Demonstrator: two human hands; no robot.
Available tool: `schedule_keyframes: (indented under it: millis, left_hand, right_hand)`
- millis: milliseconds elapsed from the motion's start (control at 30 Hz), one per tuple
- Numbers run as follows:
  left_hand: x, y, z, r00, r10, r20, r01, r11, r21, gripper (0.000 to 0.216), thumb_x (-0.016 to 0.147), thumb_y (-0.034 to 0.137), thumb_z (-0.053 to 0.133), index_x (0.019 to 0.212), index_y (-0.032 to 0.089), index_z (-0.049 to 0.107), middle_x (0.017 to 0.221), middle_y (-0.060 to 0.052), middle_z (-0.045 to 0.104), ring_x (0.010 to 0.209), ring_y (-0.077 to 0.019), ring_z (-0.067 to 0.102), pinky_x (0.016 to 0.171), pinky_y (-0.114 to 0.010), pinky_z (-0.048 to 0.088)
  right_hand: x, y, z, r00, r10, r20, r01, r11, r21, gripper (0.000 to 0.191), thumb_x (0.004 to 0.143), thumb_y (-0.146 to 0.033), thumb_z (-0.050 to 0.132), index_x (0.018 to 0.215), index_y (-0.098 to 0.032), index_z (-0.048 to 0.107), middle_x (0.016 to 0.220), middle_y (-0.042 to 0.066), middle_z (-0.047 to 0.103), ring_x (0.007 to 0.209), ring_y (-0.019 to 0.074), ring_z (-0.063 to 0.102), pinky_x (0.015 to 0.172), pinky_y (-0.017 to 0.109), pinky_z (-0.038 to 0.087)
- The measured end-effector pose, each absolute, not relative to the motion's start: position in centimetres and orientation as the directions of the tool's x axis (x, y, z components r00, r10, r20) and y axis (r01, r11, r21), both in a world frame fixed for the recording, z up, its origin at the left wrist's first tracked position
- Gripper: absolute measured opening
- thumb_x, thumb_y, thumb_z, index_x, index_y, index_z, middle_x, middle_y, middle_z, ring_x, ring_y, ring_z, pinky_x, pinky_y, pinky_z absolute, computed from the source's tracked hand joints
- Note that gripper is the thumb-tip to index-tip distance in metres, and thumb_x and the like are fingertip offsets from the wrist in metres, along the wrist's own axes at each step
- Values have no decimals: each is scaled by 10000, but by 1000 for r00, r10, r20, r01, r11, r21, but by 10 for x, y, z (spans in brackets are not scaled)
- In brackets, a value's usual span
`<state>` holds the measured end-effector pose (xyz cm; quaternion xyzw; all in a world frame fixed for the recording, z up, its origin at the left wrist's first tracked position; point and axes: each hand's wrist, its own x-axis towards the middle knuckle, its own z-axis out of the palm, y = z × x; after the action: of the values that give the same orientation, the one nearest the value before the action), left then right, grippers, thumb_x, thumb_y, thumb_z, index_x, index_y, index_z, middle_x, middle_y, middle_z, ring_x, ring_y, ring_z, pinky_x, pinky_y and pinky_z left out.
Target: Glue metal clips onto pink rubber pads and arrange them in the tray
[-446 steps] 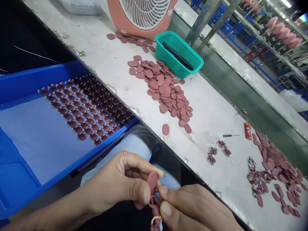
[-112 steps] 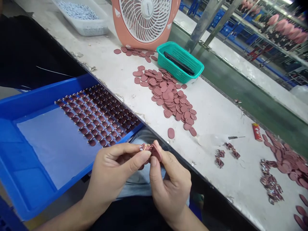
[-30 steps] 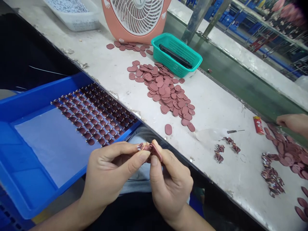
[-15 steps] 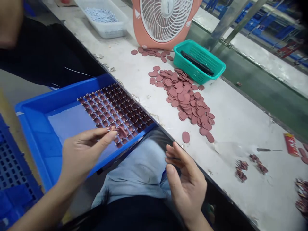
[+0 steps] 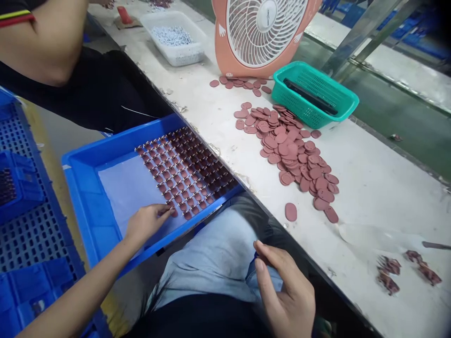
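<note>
In the blue tray [image 5: 116, 141], pinches a maroon piece [image 5: 173, 212] with the left hand [image 5: 146, 224] at the near end of the rows [image 5: 186, 169]; holds the right hand [image 5: 287, 293] empty, fingers apart, above the lap [image 5: 214, 253].

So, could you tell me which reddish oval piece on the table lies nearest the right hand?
The lone oval piece near the table front edge, set apart from the big pile, closest to the right hand.
</note>
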<state>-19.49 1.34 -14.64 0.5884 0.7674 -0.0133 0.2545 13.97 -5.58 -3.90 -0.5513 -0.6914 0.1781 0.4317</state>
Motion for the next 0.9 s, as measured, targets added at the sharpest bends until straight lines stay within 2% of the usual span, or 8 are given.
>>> schedule_keyframes:
  millis: [233, 400, 500, 667, 900]
  left_hand:
    - [-193, 23, -147, -165, 856, -489, 920, 313, 237, 392, 944, 475, 498, 1066, 273, 811, 1097, -57, 820, 999, -333, 743, 674, -317, 468]
    - [-188, 26, -143, -164, 841, -515, 922, 316, 222, 395, 972, 451, 514, 1138, 212, 780, 1070, -102, 815, 928, -292, 742, 686, -330, 476]
    - [-186, 24, -134, -121, 856, -503, 928, 278, 249, 414, 998, 468, 488, 1158, 208, 767, 1085, -83, 810, 943, -276, 739, 723, -326, 482]
    - [-189, 21, -123, -91, 884, -459, 930, 241, 279, 480, 985, 549, 461, 1135, 232, 790, 1103, -71, 816, 990, -334, 747, 699, -297, 471]
    - [-200, 22, -119, -139, 916, -375, 920, 260, 292, 441, 896, 590, 584, 1017, 241, 824, 914, -54, 840, 805, -324, 770, 561, -268, 460]
  right_hand:
    - [144, -57, -36, 0, 907, 422, 609, 335, -719, 237, 933, -119, 625, 1132, -200, 724, 983, 47, 774, 898, 144, 750, 798, 224, 617]
    - [145, -58, -36, 16, 907, 421, 618, 322, -717, 225, 939, -139, 626, 1128, -208, 727, 985, 45, 773, 895, 146, 748, 793, 229, 616]
    - [146, -60, -35, 34, 910, 414, 620, 306, -723, 227, 941, -140, 626, 1134, -213, 723, 993, 46, 772, 907, 147, 746, 799, 233, 616]
    - [157, -62, -29, 62, 887, 458, 652, 312, -691, 226, 939, -135, 628, 1134, -203, 720, 992, 46, 773, 916, 137, 742, 819, 223, 608]
    - [189, -80, -24, 210, 849, 484, 731, 193, -655, 231, 930, -156, 670, 1143, -226, 726, 1039, 43, 774, 951, 165, 737, 846, 280, 601]
